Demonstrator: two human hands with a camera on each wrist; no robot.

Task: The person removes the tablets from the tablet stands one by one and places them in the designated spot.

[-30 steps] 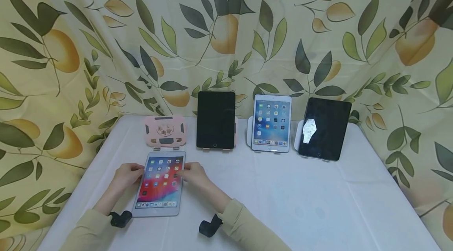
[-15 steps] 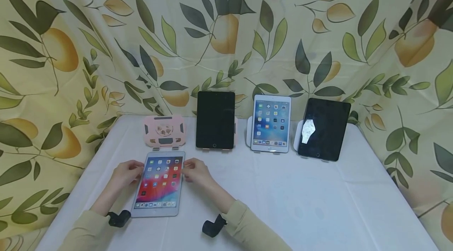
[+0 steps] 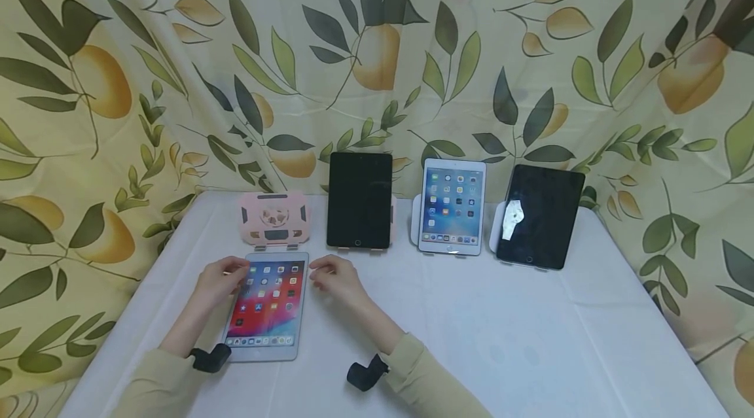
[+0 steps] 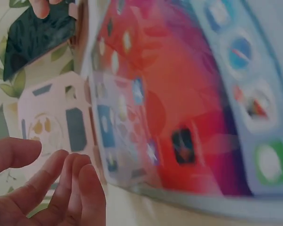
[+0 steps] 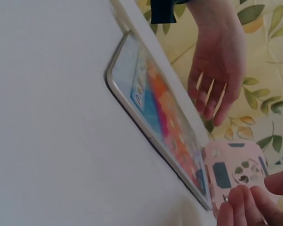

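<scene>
A white tablet (image 3: 268,307) with a lit red and blue home screen lies flat on the table, in front of a pink stand (image 3: 274,216). My left hand (image 3: 219,286) hovers over its upper left edge; in the left wrist view the left fingers (image 4: 54,181) are loosely bent around nothing. Past the tablet's upper right corner, my right hand (image 3: 340,282) hangs apart from it. Its fingers (image 5: 245,207) are loosely bent in the right wrist view and hold nothing. The right wrist view also shows the left hand (image 5: 219,63) raised off the screen, fingers hanging down.
Along the back edge, a black-screened tablet (image 3: 359,201), a lit white tablet (image 3: 452,206) and another dark tablet (image 3: 538,215) lean on stands. A white cloth covers the table (image 3: 471,339). A leaf-and-fruit patterned curtain (image 3: 247,110) hangs behind.
My right hand has left the tablet's right edge and drawn away to the right and back. The left hand has lifted slightly and shifted right over the tablet's edge. The tablet stays put.
</scene>
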